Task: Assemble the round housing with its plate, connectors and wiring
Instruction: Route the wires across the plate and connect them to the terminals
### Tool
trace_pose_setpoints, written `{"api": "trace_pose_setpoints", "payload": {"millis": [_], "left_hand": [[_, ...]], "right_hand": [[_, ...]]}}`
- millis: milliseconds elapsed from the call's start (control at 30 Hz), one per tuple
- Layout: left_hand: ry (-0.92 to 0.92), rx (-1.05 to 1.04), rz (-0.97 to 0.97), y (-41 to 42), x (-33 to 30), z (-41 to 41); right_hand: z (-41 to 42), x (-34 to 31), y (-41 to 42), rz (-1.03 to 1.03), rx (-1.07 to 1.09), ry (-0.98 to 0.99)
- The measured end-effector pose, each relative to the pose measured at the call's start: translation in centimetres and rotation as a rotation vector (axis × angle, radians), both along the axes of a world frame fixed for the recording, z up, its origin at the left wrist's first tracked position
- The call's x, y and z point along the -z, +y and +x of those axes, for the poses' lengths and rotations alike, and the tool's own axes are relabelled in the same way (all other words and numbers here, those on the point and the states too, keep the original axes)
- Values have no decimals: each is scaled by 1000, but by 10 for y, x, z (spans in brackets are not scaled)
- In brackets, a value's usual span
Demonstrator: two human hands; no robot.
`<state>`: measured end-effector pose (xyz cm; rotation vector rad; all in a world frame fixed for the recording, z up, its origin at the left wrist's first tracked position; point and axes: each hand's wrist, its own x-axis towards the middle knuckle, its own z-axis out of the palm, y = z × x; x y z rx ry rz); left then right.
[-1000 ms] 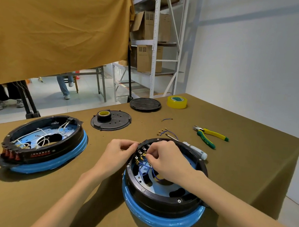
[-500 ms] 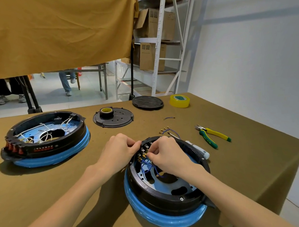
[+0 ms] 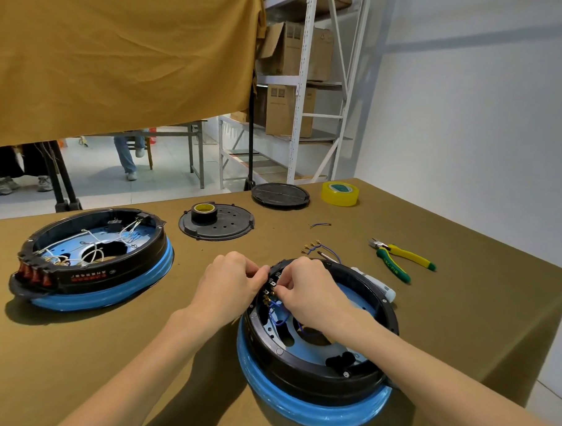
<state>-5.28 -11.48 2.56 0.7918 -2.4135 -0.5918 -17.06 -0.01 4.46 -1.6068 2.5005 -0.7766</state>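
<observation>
The housing (image 3: 314,372), a black ring on a blue base, lies on the table (image 3: 74,348) at about 5 o'clock from the table's middle, close to the near edge. Both hands work at its rim at the 10 o'clock side, where a row of small brass connectors (image 3: 267,294) stands inside the wall. The left hand (image 3: 228,287) is outside the ring; its fingers are curled and the fingertips press on the rim next to the connectors. The right hand (image 3: 311,294) reaches over the ring from inside, fingers curled, and its thumb and first finger pinch something small at the connectors; I cannot tell if it is a terminal or the wire end. A blue wire (image 3: 280,314) makes a loop down from that place over the light blue plate (image 3: 359,313) inside the housing.

At 9 o'clock is a second housing (image 3: 94,262) with white wires inside and red switches on its near side. At 12 o'clock a black disc (image 3: 221,228) carries a roll of black tape (image 3: 204,212). Farther, at 1 o'clock, lie a black lid (image 3: 280,195) and a yellow tape roll (image 3: 339,193). At 2 o'clock are loose wires with brass terminals (image 3: 320,248) just beyond the housing, and the cutters (image 3: 400,260) with yellow-green handles. A white pen-like tool (image 3: 376,283) touches the housing's far right side.
</observation>
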Motion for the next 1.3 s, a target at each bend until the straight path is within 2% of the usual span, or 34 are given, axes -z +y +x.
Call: {"api": "trace_pose_setpoints", "payload": {"millis": [867, 1033, 1100, 1167, 1233, 1300], "left_hand": [[-28, -142, 60, 21, -3, -3], [-36, -120, 71, 16, -1, -5], [50, -65, 168, 8, 0, -8], [135, -12, 233, -2, 0, -12], [171, 35, 276, -10, 1, -15], [178, 57, 305, -14, 4, -17]], "right_hand": [[-1, 11, 2, -78, 15, -39], [-2, -2, 7, -22, -6, 60], [-12, -13, 5, -54, -28, 47], [-36, -23, -3, -168, -29, -15], [-71, -28, -18, -244, 39, -30], [-114, -25, -39, -208, 149, -26]]}}
